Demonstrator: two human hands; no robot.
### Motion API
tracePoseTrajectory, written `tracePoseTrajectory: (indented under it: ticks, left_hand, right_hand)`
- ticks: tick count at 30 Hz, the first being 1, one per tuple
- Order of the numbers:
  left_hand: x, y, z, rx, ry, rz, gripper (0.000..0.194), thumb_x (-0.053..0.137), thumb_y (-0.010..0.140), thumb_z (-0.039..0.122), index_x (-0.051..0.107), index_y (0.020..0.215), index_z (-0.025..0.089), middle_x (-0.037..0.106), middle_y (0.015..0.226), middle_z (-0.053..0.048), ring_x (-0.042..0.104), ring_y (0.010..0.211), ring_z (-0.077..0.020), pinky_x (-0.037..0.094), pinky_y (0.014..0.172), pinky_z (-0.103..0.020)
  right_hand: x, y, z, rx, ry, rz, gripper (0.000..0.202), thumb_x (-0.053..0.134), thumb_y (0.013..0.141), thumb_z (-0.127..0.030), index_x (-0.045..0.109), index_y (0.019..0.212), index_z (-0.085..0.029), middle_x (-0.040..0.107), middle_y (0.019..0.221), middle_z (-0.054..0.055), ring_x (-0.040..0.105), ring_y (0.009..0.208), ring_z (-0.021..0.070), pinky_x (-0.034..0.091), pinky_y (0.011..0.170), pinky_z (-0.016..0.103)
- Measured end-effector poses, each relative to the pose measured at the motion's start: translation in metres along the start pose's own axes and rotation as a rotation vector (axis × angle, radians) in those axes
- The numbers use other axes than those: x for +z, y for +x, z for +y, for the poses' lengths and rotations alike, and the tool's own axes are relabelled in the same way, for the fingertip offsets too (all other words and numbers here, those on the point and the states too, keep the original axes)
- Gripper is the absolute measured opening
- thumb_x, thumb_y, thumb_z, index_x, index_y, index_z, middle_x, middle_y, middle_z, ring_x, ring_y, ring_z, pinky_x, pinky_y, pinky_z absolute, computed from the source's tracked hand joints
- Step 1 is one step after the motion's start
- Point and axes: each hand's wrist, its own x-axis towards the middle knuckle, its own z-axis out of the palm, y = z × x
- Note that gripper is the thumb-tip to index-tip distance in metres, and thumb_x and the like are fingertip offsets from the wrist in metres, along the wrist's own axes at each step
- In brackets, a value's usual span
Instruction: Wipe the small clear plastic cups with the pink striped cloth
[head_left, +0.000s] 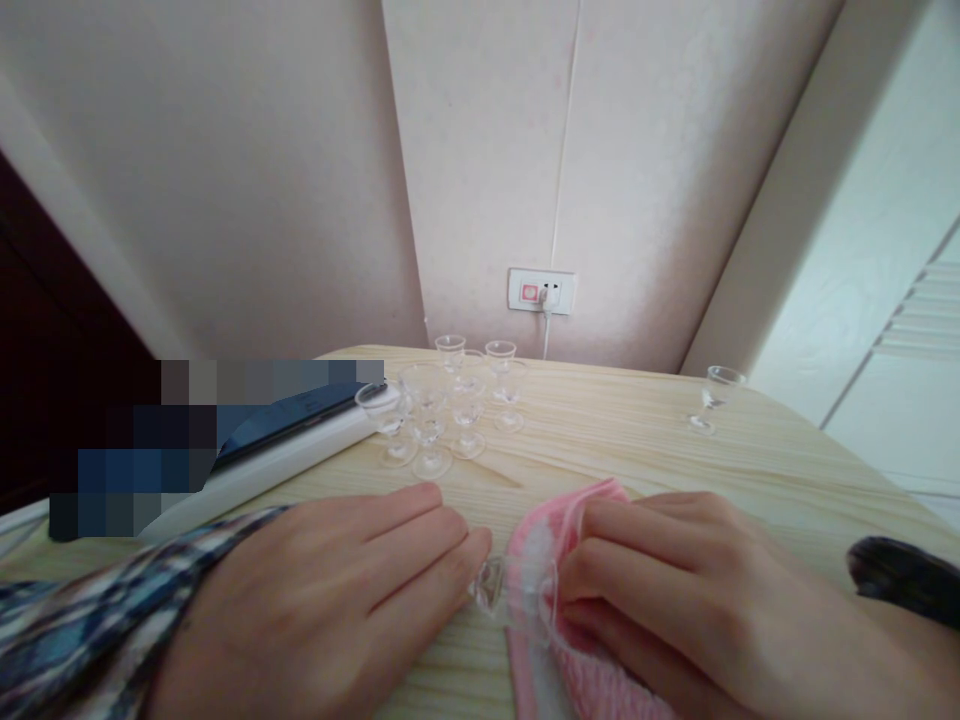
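Near the front of the wooden table, my left hand (pixel 352 580) has its fingers closed on the stem end of a small clear glass (pixel 491 588). The glass lies sideways, its bowl pointing right. My right hand (pixel 675 590) is closed around a pink and white cloth (pixel 536 540), which is bunched against the glass's rim and partly hidden under the fingers. Part of the glass's foot is hidden by my left fingertips.
Several clear stemmed glasses (pixel 430 425) stand grouped behind my left hand. One more glass (pixel 720 388) stands at the back right. A dark-screened device (pixel 300 415) rests on a white object at left. Behind is a wall socket (pixel 541 291) with a plug.
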Motion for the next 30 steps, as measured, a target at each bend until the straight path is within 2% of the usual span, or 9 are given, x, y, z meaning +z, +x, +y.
tracePoseTrajectory:
  ticks: [4,9,13,15,18,21,24,27,30]
  left_hand:
    - [0.001,0.002,-0.001,-0.02,-0.013,0.026,0.024,0.034,0.086,0.024,0.057,0.079,0.021,0.062,0.066,0.003,0.056,0.061,-0.0122,0.043,0.058,-0.026]
    - [-0.003,0.0,-0.002,-0.172,-0.091,0.062,0.017,0.04,0.083,0.025,0.057,0.084,0.023,0.064,0.079,0.005,0.058,0.069,-0.0101,0.041,0.067,-0.023]
    - [-0.005,-0.006,-0.001,-0.231,-0.132,0.061,0.02,0.04,0.084,0.025,0.056,0.095,0.024,0.064,0.092,0.007,0.058,0.081,-0.0095,0.039,0.077,-0.02]
    - [-0.006,-0.005,-0.001,-0.199,-0.132,0.034,0.021,0.039,0.084,0.024,0.055,0.098,0.024,0.063,0.095,0.006,0.057,0.084,-0.0096,0.039,0.077,-0.021]
    - [-0.007,0.003,-0.002,-0.112,-0.128,-0.01,0.02,0.037,0.085,0.021,0.055,0.092,0.022,0.064,0.089,0.005,0.058,0.078,-0.0093,0.042,0.069,-0.021]
    - [-0.008,0.011,-0.002,-0.069,-0.125,-0.01,0.019,0.035,0.086,0.021,0.055,0.084,0.022,0.063,0.078,0.005,0.057,0.068,-0.0088,0.042,0.059,-0.021]
    - [-0.007,0.012,0.0,-0.066,-0.111,0.005,0.02,0.035,0.086,0.023,0.055,0.081,0.023,0.062,0.073,0.005,0.055,0.061,-0.0089,0.042,0.056,-0.022]
    - [-0.005,0.008,0.001,-0.073,-0.071,0.014,0.018,0.039,0.085,0.026,0.057,0.083,0.023,0.062,0.074,0.004,0.055,0.063,-0.0103,0.043,0.055,-0.023]
    - [-0.004,0.004,0.002,-0.065,-0.043,0.001,0.017,0.043,0.082,0.026,0.057,0.092,0.024,0.063,0.081,0.003,0.057,0.07,-0.0124,0.044,0.057,-0.025]
  right_hand:
    - [-0.001,0.0,0.0,0.099,0.088,-0.009,0.012,0.044,0.083,-0.02,0.051,0.073,-0.019,0.056,0.074,-0.001,0.05,0.064,0.0084,0.037,0.056,0.02]
    - [-0.001,-0.001,-0.002,0.271,0.286,0.043,0.008,0.046,0.079,-0.014,0.046,0.084,-0.021,0.06,0.068,-0.005,0.053,0.055,0.0067,0.039,0.049,0.017]
    - [-0.003,0.0,-0.005,0.264,0.333,0.1,0.033,0.047,0.077,-0.012,0.039,0.107,-0.024,0.062,0.068,-0.005,0.057,0.056,0.0073,0.043,0.05,0.016]
    - [-0.004,0.0,-0.006,0.248,0.297,0.134,0.046,0.049,0.076,-0.013,0.032,0.117,-0.024,0.063,0.069,-0.004,0.058,0.057,0.0087,0.045,0.051,0.017]
    - [-0.005,0.0,-0.007,0.172,0.187,0.188,0.051,0.053,0.075,-0.02,0.031,0.122,-0.024,0.064,0.078,0.0,0.06,0.065,0.0121,0.048,0.055,0.02]
    - [-0.004,-0.001,-0.008,0.053,0.073,0.205,0.043,0.053,0.076,-0.024,0.04,0.117,-0.025,0.063,0.089,0.002,0.06,0.075,0.0147,0.05,0.064,0.024]
    - [-0.003,0.0,-0.008,0.012,0.018,0.205,0.029,0.049,0.078,-0.026,0.05,0.107,-0.024,0.063,0.087,0.002,0.059,0.073,0.0144,0.05,0.065,0.025]
    - [-0.002,0.001,-0.008,0.053,0.006,0.191,0.02,0.049,0.078,-0.027,0.055,0.096,-0.022,0.061,0.082,0.002,0.057,0.068,0.0133,0.049,0.061,0.024]
    - [-0.003,0.004,-0.009,0.134,0.007,0.111,0.012,0.052,0.076,-0.025,0.056,0.086,-0.021,0.058,0.081,0.001,0.056,0.066,0.0118,0.048,0.058,0.022]
